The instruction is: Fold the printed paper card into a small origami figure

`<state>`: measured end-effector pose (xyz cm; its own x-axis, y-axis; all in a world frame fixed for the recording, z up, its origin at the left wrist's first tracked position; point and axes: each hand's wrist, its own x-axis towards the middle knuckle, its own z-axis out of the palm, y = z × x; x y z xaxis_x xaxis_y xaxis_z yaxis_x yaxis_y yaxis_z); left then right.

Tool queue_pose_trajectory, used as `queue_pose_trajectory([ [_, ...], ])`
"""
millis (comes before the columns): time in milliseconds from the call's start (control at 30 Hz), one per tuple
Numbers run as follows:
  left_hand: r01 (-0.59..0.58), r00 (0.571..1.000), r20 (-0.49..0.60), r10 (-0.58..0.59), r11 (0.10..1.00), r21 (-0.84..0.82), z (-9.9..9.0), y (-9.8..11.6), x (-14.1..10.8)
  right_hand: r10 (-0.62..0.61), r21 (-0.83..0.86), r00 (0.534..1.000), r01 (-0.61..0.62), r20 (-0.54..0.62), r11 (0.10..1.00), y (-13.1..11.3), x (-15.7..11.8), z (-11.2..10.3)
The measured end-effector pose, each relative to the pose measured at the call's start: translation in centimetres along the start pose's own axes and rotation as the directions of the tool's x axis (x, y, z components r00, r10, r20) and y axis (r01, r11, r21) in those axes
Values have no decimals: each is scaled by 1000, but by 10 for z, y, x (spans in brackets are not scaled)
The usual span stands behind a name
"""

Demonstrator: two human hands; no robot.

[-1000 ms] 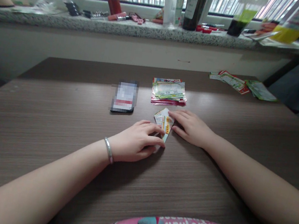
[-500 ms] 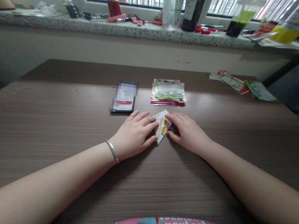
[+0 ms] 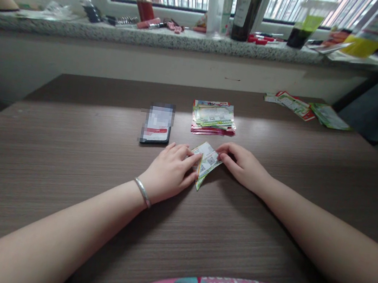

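Pinning and pinching a folded white-and-green printed paper (image 3: 210,159)

Lying on a dark brown wood-grain worktop (image 3: 174,242), between bare left grip (image 3: 170,171), with silver bangle (image 3: 142,192) at the wrist, and bare right grip (image 3: 243,167). Pressed along the left side under spread, unclosed fingers of the left grip, partly hidden there; pinched at the right corner between right thumb and forefinger. Pointing with a narrow tip toward the person, with long axis running roughly near to far. Placed just nearer than a stack of colourful printed cards (image 3: 214,115), and right of a black-edged phone (image 3: 157,127).
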<state>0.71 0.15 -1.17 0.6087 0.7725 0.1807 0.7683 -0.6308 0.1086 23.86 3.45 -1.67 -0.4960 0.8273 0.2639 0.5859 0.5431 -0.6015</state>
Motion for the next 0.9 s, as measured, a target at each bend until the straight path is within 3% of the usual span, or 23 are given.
queue_pose_trajectory([
  [267,19,1000,-4,-18,1000,23,2,-1,-1,-85,-251,991,108,104,962,8,1,0],
  [433,25,1000,11,-25,999,30,3,-3,1,-100,-289,989,128,110,949,11,-1,-2],
  [667,-148,989,-8,148,989,17,4,-7,3,-115,-306,986,147,120,941,16,-2,-2],
  [900,-110,994,-10,110,994,10,-1,-13,1,-98,-318,986,136,132,938,10,-3,-2],
])
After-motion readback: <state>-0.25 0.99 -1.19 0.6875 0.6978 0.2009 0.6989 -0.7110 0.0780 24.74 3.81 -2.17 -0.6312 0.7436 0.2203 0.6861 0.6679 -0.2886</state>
